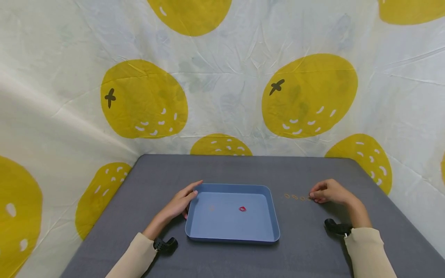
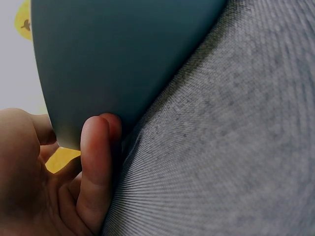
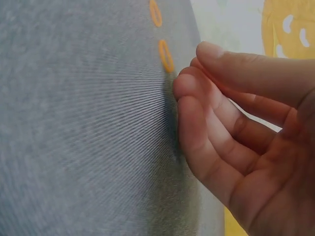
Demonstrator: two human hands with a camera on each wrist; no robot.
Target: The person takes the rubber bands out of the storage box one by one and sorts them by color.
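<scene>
A light blue tray point(image 1: 232, 227) lies on the table, with my left hand point(image 1: 179, 202) holding its far left corner. In the left wrist view, fingers point(image 2: 96, 162) bend against the tray's outer wall point(image 2: 118, 59). Inside the tray are a red rubber band point(image 1: 242, 209) and a faint, pale orange loop point(image 1: 211, 208). Right of it, several thin orange rubber bands point(image 1: 294, 197) form a row. My right hand point(image 1: 330, 192) is at the row's right end, fingers curled and fingertips beside an orange band point(image 3: 166, 56). Whether it pinches one, I cannot tell.
A grey cloth covers the table point(image 1: 243, 168). Behind and around it hangs a white sheet point(image 1: 222, 96) printed with big yellow fruit. Black wrist cameras point(image 1: 166, 246) sit at the cuffs of both beige sleeves point(image 1: 133, 256).
</scene>
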